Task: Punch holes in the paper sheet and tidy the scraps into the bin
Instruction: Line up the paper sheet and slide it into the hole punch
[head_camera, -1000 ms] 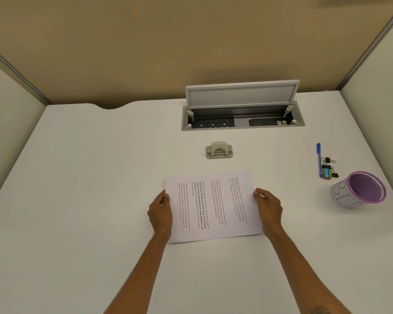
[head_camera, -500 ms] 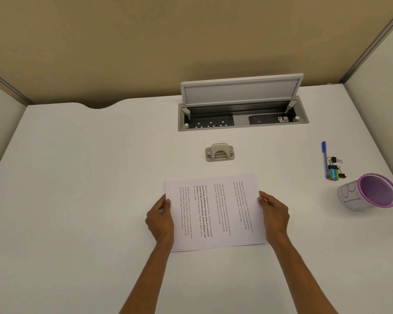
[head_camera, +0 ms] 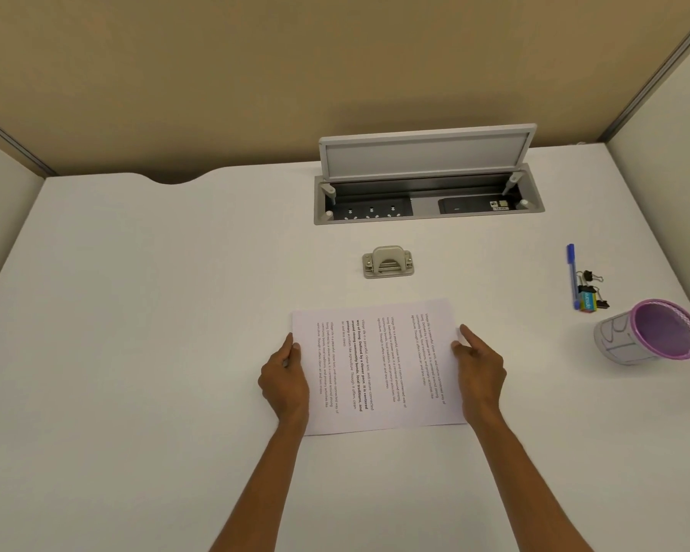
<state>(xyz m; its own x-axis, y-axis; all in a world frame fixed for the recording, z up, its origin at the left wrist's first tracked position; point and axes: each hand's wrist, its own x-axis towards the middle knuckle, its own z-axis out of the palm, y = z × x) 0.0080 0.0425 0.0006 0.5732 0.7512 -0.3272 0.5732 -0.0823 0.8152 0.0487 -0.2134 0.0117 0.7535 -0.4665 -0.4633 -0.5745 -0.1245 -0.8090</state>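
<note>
A printed paper sheet (head_camera: 379,364) lies flat on the white desk (head_camera: 136,352), its text running sideways. My left hand (head_camera: 285,376) pinches the sheet's left edge between thumb and fingers. My right hand (head_camera: 479,368) pinches its right edge the same way. A small grey hole punch (head_camera: 388,262) sits on the desk just beyond the sheet, apart from it. A small bin (head_camera: 650,332) with a purple mesh inside lies tipped on its side at the far right.
An open cable box (head_camera: 429,193) with its lid raised is set into the desk behind the punch. A blue pen (head_camera: 572,274), black binder clips (head_camera: 592,276) and a small coloured block (head_camera: 587,301) lie near the bin. Partition walls close in the desk.
Both hands have stayed on the sheet's edges. The view has shifted slightly; the sheet and hands have barely moved on the desk.
</note>
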